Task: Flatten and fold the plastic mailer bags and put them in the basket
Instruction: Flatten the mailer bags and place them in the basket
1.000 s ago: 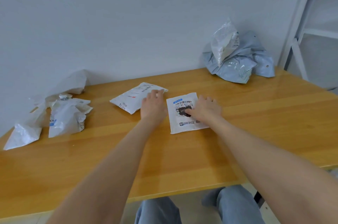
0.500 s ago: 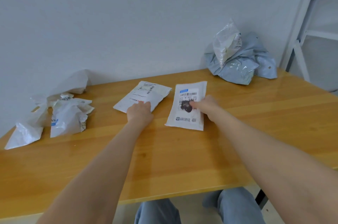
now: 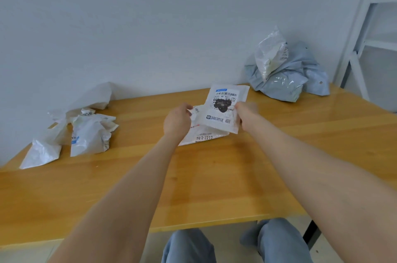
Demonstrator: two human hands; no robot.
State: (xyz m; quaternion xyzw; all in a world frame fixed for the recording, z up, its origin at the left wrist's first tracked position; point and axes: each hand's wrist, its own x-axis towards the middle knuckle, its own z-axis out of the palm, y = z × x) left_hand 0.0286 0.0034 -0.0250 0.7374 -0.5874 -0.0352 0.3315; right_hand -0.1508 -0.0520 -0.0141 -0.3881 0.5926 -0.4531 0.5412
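Note:
My right hand [image 3: 247, 115] holds a folded white mailer with a blacked-out shipping label [image 3: 224, 110] by its right edge, lifted and tilted above the wooden table [image 3: 214, 176]. Under it lies a second folded white mailer [image 3: 202, 137] printed "78-2-2217"; my left hand [image 3: 177, 122] grips its left end. Crumpled white mailers [image 3: 86, 133] sit at the table's left. A heap of grey-blue and white mailers [image 3: 283, 71] rests at the back right against the wall. No basket is in view.
A white metal shelf frame [image 3: 365, 26] stands past the table's right end. The wall runs directly behind the table. My knees in blue trousers [image 3: 236, 245] show below the front edge.
My right hand lifted the labelled mailer off the table and brought it over the other one. My left hand took hold of the second mailer and slid it rightward beneath.

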